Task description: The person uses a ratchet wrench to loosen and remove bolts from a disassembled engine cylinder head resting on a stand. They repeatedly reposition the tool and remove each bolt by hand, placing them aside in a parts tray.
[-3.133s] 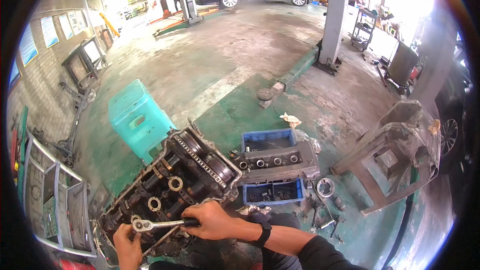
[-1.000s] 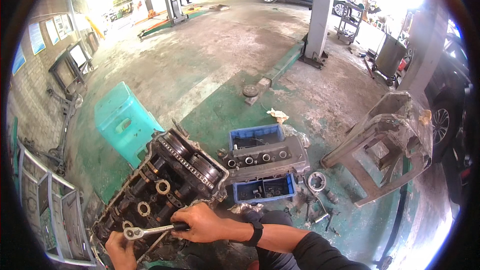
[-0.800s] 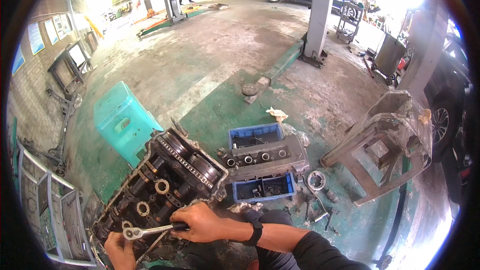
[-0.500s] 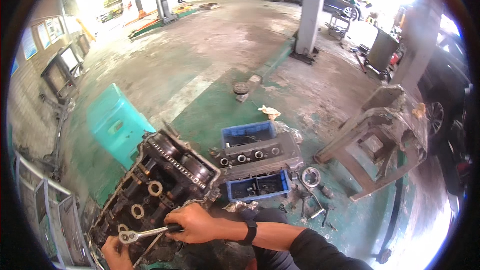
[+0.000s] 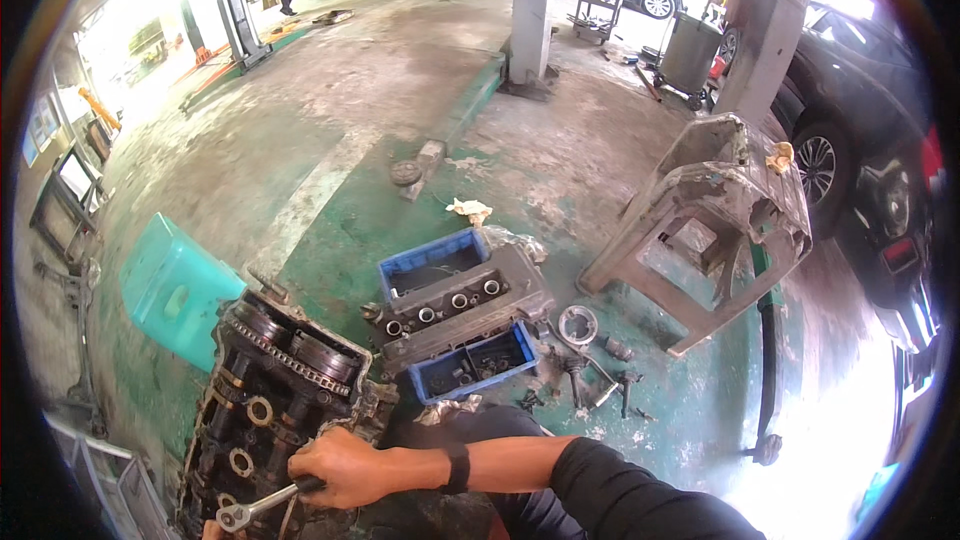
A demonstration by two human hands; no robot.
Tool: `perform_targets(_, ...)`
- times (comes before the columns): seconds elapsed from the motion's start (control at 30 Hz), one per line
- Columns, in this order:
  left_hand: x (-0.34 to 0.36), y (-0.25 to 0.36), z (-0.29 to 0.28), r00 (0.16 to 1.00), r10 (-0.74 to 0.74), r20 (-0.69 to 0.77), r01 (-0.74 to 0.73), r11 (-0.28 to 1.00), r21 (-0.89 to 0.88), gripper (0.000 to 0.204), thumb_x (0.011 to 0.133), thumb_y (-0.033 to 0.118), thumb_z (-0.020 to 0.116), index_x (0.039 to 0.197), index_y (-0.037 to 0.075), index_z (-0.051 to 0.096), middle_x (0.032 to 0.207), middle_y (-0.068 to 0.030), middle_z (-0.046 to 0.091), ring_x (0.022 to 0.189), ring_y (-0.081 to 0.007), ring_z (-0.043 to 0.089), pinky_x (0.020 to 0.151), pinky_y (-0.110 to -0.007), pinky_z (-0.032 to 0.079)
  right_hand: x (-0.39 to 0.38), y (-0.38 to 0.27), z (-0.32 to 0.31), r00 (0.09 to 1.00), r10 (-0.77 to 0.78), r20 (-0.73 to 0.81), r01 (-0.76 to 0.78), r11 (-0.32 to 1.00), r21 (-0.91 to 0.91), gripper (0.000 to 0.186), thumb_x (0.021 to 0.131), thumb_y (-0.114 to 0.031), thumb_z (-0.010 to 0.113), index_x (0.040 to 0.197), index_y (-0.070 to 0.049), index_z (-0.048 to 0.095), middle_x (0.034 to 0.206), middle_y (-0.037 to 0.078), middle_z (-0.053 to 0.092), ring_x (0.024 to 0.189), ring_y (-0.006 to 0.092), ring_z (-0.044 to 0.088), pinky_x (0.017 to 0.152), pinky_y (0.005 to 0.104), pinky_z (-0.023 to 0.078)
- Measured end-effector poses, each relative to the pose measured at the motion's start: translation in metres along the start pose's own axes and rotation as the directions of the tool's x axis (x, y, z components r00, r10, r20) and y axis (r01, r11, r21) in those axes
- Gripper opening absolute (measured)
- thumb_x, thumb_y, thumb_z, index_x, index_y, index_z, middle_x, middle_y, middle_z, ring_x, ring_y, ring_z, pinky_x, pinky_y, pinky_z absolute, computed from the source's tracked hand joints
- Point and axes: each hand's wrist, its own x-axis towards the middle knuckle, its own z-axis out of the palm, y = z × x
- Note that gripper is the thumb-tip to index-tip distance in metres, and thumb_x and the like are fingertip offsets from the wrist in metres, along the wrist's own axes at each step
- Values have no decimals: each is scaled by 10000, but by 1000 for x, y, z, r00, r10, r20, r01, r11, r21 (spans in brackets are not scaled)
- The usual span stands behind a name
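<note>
My right hand (image 5: 341, 468) is wrapped round the dark handle of a silver ratchet wrench (image 5: 262, 505), low over the engine's cylinder head (image 5: 215, 432). The wrench head lies toward the lower left, above the dark, oily top of the engine. Only a sliver of my left hand (image 5: 212, 530) shows at the lower edge, close to the wrench head; most of its fingers are out of the picture. A timing chain (image 5: 285, 358) runs round two sprockets at the engine's far end.
Beside the engine lie a grey valve cover (image 5: 470, 302), two blue parts trays (image 5: 425, 260) and loose metal parts (image 5: 590, 380). A turquoise stool (image 5: 175, 285) stands at left, a worn grey stool (image 5: 715, 220) at right. Beyond are pillars, cars and two people.
The view has turned to the right, so the engine and my hands sit farther left and lower. My right hand keeps its grip on the ratchet wrench; less of my left hand shows.
</note>
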Motion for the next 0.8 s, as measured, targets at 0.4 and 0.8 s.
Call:
perform_targets(0.4,4,30,-9,776,-621,112,601,781,170,321,944,281,639,990,-36,663,831,-216,676,742,-326,631,719,-398,497,2,-8,-1,993,0,-121,10,997,75,187,678,-181,738,723,-30,637,679,166,647,644,412,632,581,483,500)
perform_targets(0.8,12,40,-13,671,-731,120,664,666,339,323,936,301,645,998,-14,682,865,-238,682,776,-375,646,732,-410,500,1,-1,0,1000,28,9,-28,1000,-4,262,739,-230,757,878,-54,620,767,126,649,748,363,639,625,454,475)
